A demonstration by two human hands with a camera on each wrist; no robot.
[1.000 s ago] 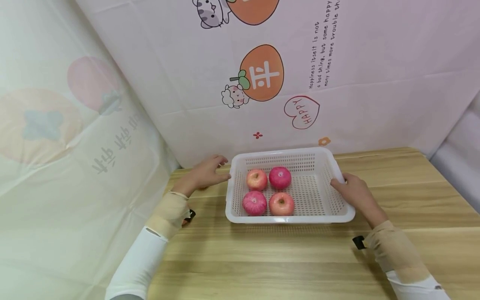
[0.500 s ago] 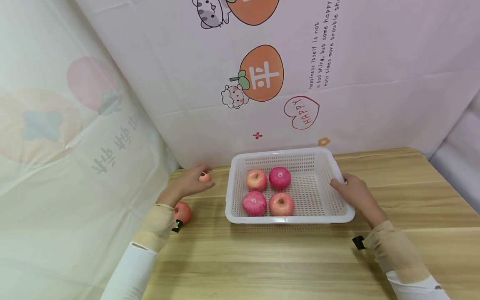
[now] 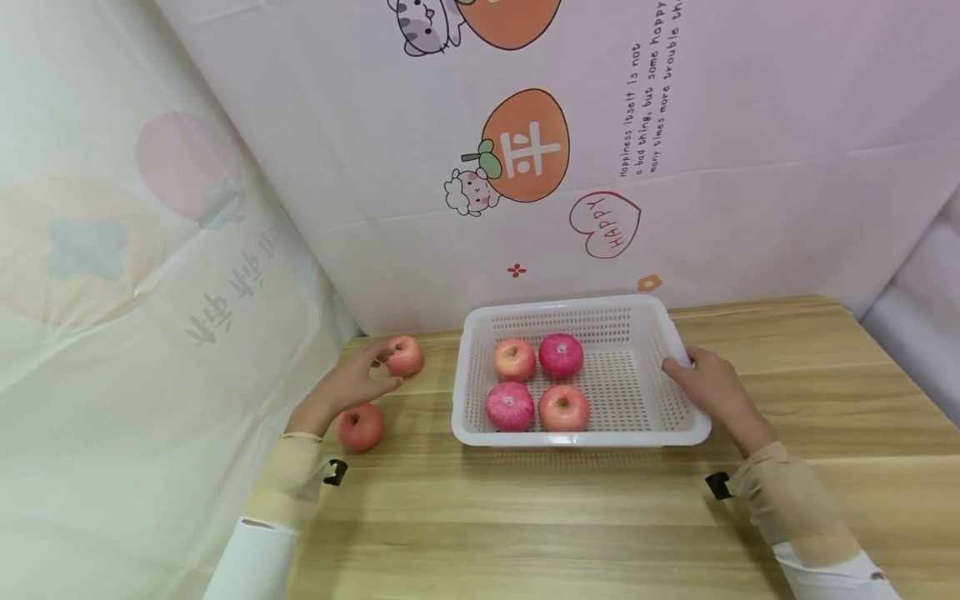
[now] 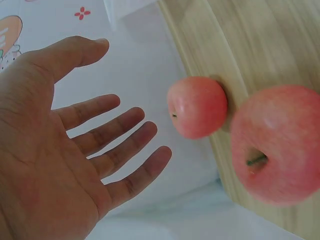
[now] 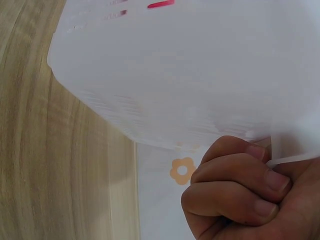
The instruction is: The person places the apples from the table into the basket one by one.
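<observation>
White plastic is catching the eye first: a perforated basket [image 3: 581, 439] is sitting on the wooden tabletop [image 3: 525, 533], and the right grip [image 3: 711, 387] is holding it by the right end, thumb hooking over the rim, fingers curling beneath it. Inside, four apples are clustering toward the left end: a yellowish-pink apple [image 3: 513, 359] at back left, a deep-pink apple [image 3: 561, 356] beside it, a streaked pink apple [image 3: 510, 406] at front left, and a pale-red apple [image 3: 564, 408] finishing the square. The right part of the basket floor is showing bare mesh.

And over on the left, two more are waiting outside the basket! One far loose apple [image 3: 405, 356] is resting near the tabletop's back edge, while a near loose apple [image 3: 361, 427] is lying closer to the person, beside the left wrist. The left grip [image 3: 348, 386] is hovering between cloth and basket with fingers spreading apart, palm holding nothing, and the left wrist view is showing a gap before both apples. Behind it all, a white printed cloth [image 3: 375, 167] is hanging, its red heart [image 3: 605, 225] reading HAPPY
</observation>
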